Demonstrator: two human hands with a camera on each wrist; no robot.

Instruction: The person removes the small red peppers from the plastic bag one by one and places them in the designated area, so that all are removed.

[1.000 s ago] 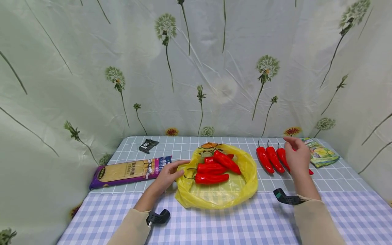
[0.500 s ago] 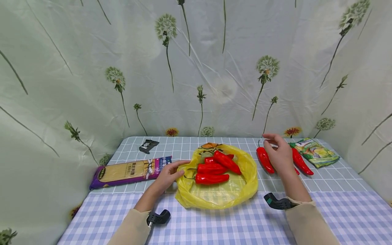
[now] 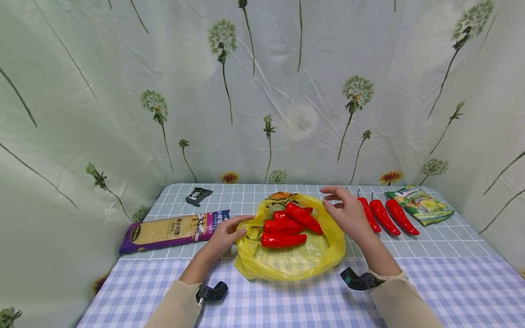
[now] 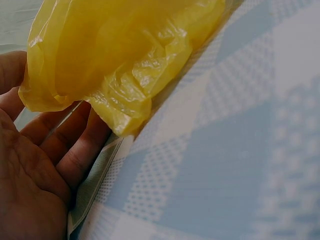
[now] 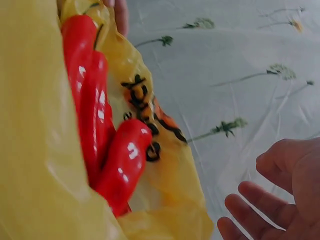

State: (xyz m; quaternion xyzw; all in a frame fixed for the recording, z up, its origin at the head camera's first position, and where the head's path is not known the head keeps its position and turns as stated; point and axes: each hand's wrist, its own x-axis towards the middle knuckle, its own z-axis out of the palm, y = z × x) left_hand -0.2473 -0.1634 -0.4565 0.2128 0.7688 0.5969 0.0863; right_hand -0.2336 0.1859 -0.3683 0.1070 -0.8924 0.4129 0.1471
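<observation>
A yellow plastic bag [image 3: 287, 273] lies with its mouth spread wide in the middle of the table. Several red peppers [image 3: 284, 240] lie inside it, also visible in the right wrist view. My left hand [image 3: 221, 237] holds the bag's left rim between thumb and fingers; in the left wrist view the fingers [image 4: 75, 145] are partly behind the plastic. Over the bag's right rim is my right hand [image 3: 344, 212], fingers loosely bent and apart, holding nothing. Right of it, three red peppers [image 3: 384, 217] lie side by side; the hand and forearm hide the table directly behind them.
A purple pack of pasta [image 3: 172, 231] lies left of the bag, beside my left hand. Behind it is a small black packet [image 3: 199, 196]. At the back right lies a green packet [image 3: 420, 205]. A flowered curtain [image 3: 262, 91] stands behind the table.
My right hand has moved left, from above the row of red peppers on the right to the bag's right rim, uncovering peppers behind it. My left hand and the bag have stayed put.
</observation>
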